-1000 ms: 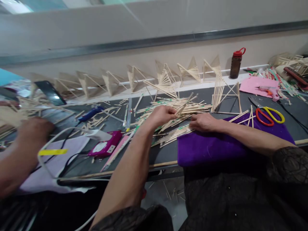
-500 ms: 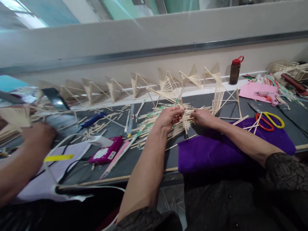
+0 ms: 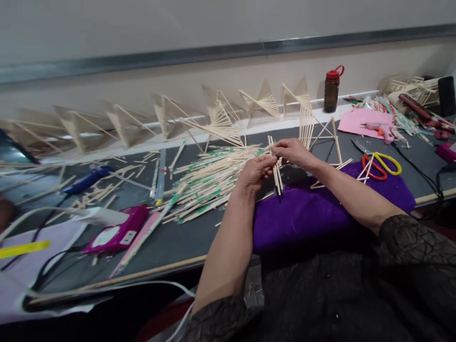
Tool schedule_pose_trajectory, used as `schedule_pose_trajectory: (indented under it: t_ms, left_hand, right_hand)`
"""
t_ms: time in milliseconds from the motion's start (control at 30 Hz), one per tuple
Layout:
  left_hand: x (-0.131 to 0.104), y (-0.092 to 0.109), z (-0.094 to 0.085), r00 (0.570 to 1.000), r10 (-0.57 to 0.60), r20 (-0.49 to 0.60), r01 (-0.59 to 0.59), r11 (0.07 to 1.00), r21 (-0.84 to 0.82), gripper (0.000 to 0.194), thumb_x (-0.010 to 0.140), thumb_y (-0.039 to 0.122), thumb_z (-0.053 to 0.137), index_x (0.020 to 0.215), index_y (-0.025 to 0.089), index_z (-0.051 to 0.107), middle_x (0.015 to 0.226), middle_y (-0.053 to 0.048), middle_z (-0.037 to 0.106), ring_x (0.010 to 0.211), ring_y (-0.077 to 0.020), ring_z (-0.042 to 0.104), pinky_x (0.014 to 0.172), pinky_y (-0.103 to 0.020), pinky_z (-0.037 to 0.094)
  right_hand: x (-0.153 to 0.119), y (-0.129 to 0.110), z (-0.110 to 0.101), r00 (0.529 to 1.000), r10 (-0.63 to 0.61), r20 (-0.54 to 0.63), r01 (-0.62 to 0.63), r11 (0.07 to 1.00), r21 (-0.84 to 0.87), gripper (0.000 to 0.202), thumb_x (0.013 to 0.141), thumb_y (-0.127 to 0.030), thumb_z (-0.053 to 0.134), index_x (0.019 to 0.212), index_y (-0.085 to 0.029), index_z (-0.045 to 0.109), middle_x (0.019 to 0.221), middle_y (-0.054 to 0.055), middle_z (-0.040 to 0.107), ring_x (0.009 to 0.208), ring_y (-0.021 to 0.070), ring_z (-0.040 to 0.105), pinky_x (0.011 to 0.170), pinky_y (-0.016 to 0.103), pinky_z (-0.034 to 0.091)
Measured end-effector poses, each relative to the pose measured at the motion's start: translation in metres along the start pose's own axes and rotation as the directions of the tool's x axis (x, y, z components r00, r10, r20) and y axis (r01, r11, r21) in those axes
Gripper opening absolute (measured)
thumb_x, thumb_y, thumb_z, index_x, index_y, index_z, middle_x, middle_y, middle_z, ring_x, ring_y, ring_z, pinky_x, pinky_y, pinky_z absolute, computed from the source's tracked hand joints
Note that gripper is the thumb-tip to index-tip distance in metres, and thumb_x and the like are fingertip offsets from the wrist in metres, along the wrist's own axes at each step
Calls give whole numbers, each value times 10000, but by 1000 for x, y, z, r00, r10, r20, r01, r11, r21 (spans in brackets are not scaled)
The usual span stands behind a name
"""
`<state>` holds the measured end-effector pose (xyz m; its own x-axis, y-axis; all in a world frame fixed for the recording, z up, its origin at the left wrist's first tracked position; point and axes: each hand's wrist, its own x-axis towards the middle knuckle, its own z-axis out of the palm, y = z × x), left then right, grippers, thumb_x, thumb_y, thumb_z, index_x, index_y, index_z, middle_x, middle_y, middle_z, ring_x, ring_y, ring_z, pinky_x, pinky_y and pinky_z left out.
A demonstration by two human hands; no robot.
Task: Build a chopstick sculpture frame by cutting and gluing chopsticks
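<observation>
My left hand point(image 3: 257, 172) is closed round a small bundle of pale wooden sticks point(image 3: 277, 179), which stands nearly upright above the near edge of the stick pile. Close against it, my right hand point(image 3: 291, 151) pinches at the upper part of the same bundle with bent fingers. Left of my hands lies a wide pile of sticks in clear and green wrappers point(image 3: 203, 185). Beneath my right forearm is a purple cloth point(image 3: 299, 216). Behind my hands stand fan-shaped stick structures point(image 3: 224, 121) along the wall.
Scissors point(image 3: 379, 168) with red and yellow handles lie on the cloth. A pink glue gun point(image 3: 383, 129), a bottle with a red lid point(image 3: 331, 92), a blue glue gun point(image 3: 87, 180) and a magenta power strip point(image 3: 119, 230) are on the grey table point(image 3: 171, 249).
The view has turned right and down, so the neighbour's hand at the left has nearly gone from sight. My right hand has moved up onto the sticks in my left hand.
</observation>
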<state>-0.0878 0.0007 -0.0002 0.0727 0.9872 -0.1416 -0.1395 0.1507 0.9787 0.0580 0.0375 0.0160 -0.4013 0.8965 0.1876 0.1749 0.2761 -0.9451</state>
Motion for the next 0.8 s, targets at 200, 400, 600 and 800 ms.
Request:
schedule_pose_trajectory:
  t_ms: [200, 400, 600, 800]
  left_hand:
    - [-8, 2, 3, 999, 45, -22, -43, 995, 88, 312, 487, 320, 813, 570, 127, 582, 436, 58, 456, 369, -30, 381, 343, -151, 218]
    - [-9, 2, 1, 997, 59, -51, -46, 976, 213, 328, 547, 408, 782, 626, 125, 636, 522, 8, 576, 423, -69, 483, 366, -172, 273]
    - [-11, 6, -6, 994, 46, -95, -28, 983, 183, 303, 562, 371, 774, 646, 126, 617, 513, 13, 585, 356, -38, 405, 339, -166, 228]
    - [-17, 14, -11, 998, 60, 31, -60, 998, -3, 293, 628, 379, 741, 729, 128, 631, 494, 37, 545, 320, -22, 326, 306, -166, 160]
  right_hand:
    - [2, 4, 1, 1000, -23, -21, 23, 1000, -21, 105, 738, -178, 588, 644, -131, 599, 532, -27, 564, 463, 76, 517, 458, 179, 397]
    - [0, 1, -1, 999, 2, -35, -7, 989, -149, 88, 695, -176, 556, 620, -139, 584, 517, -14, 565, 497, 98, 552, 473, 177, 390]
    - [-6, -9, -4, 986, 168, -7, -158, 909, -385, 161, 707, -184, 512, 608, -124, 623, 444, 6, 538, 434, 111, 517, 456, 200, 366]
    - [-9, -13, -5, 968, 240, 67, -168, 827, -536, 200, 743, -197, 528, 626, -107, 662, 518, 55, 615, 458, 120, 546, 491, 215, 381]
